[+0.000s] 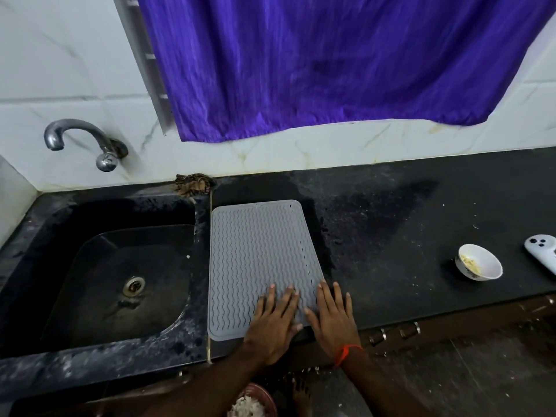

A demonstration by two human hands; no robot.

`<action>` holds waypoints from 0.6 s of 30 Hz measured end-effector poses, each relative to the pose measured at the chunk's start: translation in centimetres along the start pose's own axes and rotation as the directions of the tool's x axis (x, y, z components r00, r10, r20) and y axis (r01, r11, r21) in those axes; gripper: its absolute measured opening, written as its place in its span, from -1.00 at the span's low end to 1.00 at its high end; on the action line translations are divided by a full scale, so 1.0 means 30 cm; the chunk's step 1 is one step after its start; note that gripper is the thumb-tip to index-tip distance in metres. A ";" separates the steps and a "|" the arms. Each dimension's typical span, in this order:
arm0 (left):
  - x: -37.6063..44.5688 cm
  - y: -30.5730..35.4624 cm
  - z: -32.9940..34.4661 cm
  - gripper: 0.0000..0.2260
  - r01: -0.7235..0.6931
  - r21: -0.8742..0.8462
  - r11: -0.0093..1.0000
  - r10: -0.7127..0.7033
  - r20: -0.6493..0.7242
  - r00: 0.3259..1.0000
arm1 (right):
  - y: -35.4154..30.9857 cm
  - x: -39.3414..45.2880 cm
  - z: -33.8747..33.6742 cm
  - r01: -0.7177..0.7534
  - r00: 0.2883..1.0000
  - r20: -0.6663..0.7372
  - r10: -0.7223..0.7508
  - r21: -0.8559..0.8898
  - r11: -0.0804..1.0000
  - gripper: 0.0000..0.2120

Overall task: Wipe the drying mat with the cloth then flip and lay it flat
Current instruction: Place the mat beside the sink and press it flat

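Observation:
A grey drying mat (255,254) with wavy ridges lies flat on the black counter, just right of the sink. My left hand (275,322) rests palm down on the mat's near right part, fingers spread. My right hand (334,319) lies flat beside it, over the mat's near right corner and onto the counter; a red thread circles its wrist. Neither hand holds anything. A crumpled brown patterned cloth (194,183) sits at the back wall, behind the mat and the sink's far right corner.
A black sink (90,335) with a drain is at the left, a metal tap (81,139) above it. A white bowl (478,261) and a white controller (543,254) stand at the right of the counter (406,236). A purple curtain (331,61) hangs behind.

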State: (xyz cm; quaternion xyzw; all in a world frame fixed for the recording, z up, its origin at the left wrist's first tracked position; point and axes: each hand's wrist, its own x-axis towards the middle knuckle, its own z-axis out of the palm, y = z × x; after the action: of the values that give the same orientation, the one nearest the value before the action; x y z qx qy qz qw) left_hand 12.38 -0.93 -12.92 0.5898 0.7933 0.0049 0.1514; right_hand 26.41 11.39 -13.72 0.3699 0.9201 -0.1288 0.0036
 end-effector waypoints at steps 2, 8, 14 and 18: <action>-0.005 0.008 0.009 -0.33 -0.023 0.028 0.999 0.022 0.026 0.999 | -0.004 -0.008 0.034 -0.002 0.999 0.034 0.003 -0.032 0.999 -0.25; -0.010 0.007 0.013 -0.34 -0.043 0.001 0.999 0.043 0.030 0.999 | 0.001 -0.003 0.044 0.037 0.998 0.061 -0.033 -0.059 0.998 -0.25; -0.009 -0.015 0.019 -0.33 0.014 -0.032 0.999 -0.015 -0.044 0.999 | -0.022 0.011 0.001 0.017 0.999 -0.030 -0.016 0.020 1.000 -0.26; -0.008 -0.010 0.012 -0.35 0.022 -0.033 0.999 -0.024 -0.048 0.999 | -0.049 0.031 -0.003 0.063 0.998 0.034 -0.062 -0.043 0.997 -0.20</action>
State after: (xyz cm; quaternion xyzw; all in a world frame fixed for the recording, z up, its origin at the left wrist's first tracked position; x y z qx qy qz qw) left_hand 12.27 -1.32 -13.27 0.5776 0.8033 0.0305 0.1418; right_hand 24.74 11.02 -13.40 0.3386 0.9336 -0.1146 0.0228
